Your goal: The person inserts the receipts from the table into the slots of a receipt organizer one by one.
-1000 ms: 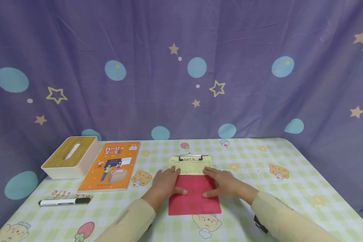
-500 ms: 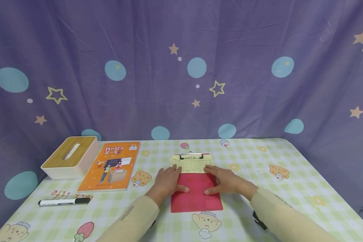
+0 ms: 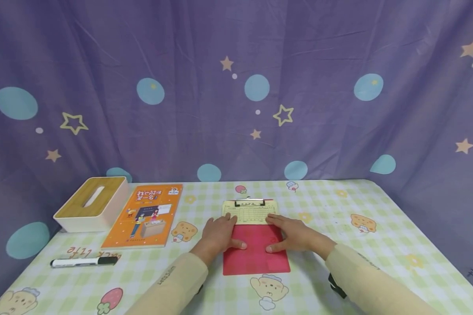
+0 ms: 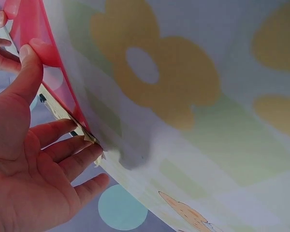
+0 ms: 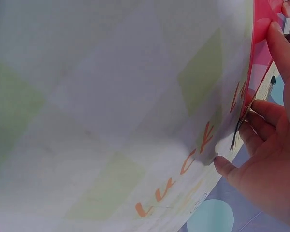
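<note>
A red clipboard [image 3: 256, 260] lies on the table in front of me, with a pale yellow printed form [image 3: 250, 215] under its metal clip [image 3: 249, 203] at the far end. Along its left side rests my left hand [image 3: 217, 236], fingers extended to the edge of the form and thumb on the red face. My right hand [image 3: 298, 234] mirrors it on the right side. In the left wrist view, extended fingertips [image 4: 97, 150] touch the corner of the form [image 4: 87, 134]. The right wrist view shows the thumb [image 5: 279, 43] against the red board [image 5: 262, 21].
Left of the clipboard lies an orange book [image 3: 143, 216], beside a tissue box [image 3: 92, 204] with a wooden lid. A black-capped marker [image 3: 82, 261] is nearer me. The checked tablecloth [image 3: 331, 284] reaches back to a purple curtain [image 3: 319, 144].
The clipboard has slid slightly away from me and to the right, both hands moving along with it. Over the last half second the shift is very small.
</note>
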The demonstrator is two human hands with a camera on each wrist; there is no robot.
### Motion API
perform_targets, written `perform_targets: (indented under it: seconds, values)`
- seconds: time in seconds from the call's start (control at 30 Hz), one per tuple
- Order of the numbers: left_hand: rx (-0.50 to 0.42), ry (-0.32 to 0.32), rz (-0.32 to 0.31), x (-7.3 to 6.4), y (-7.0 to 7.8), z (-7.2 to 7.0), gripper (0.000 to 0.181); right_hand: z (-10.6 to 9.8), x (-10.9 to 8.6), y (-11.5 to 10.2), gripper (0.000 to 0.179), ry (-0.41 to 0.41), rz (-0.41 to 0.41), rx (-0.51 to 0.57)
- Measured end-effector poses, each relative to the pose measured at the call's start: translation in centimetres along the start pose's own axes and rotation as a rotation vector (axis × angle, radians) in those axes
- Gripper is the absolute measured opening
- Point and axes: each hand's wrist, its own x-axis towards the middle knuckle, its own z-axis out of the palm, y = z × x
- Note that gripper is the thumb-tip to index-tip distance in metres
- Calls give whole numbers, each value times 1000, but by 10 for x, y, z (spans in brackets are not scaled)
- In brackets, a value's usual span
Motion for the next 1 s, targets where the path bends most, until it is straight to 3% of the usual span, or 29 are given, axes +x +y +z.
perform_targets:
  seconds: [0.4, 0.73, 1.0]
  values:
    - [-16, 12, 13, -3, -1, -1, 87, 0, 1, 0, 87, -6, 1, -14]
    - [66, 26, 17, -9, -1, 0, 77, -4, -4, -5, 84, -21, -3, -85]
    - [62, 125, 72, -19, -15, -11, 63, -5, -11, -3, 54, 81, -70, -153]
